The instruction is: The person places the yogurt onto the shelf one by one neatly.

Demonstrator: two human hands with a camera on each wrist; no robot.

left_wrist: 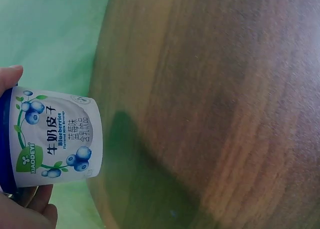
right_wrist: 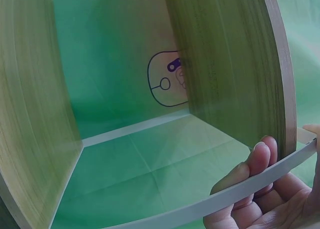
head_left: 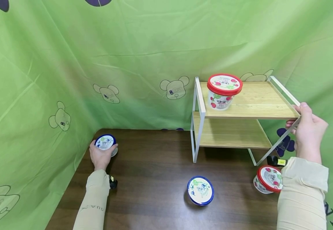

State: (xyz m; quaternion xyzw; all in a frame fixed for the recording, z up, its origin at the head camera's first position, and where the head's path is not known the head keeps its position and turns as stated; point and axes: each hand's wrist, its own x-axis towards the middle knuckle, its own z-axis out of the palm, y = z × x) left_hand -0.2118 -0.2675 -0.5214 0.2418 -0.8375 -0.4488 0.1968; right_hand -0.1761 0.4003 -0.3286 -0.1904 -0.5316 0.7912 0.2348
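Observation:
At the far left of the head view, my left hand [head_left: 100,157] grips a blue-lidded blueberry milk tub [head_left: 105,142], thumb and fingers around its lid. The left wrist view shows this tub's printed side [left_wrist: 55,139], with fingers at the blue rim. On the right, my right hand [head_left: 311,132] holds a two-tier shelf [head_left: 265,99] at its front right top corner. In the right wrist view the fingers [right_wrist: 260,156] curl around the white metal frame [right_wrist: 220,198] beside the upper board. A red-lidded strawberry tub [head_left: 224,92] stands on the top board, toward its left end.
A second blue-lidded tub [head_left: 200,191] stands on the brown table [head_left: 152,179] in front of the shelf. Another red-lidded tub [head_left: 267,179] is by the shelf's right front leg, partly hidden by my right sleeve [head_left: 303,195]. Green printed cloth [head_left: 137,73] hangs behind and beside the table.

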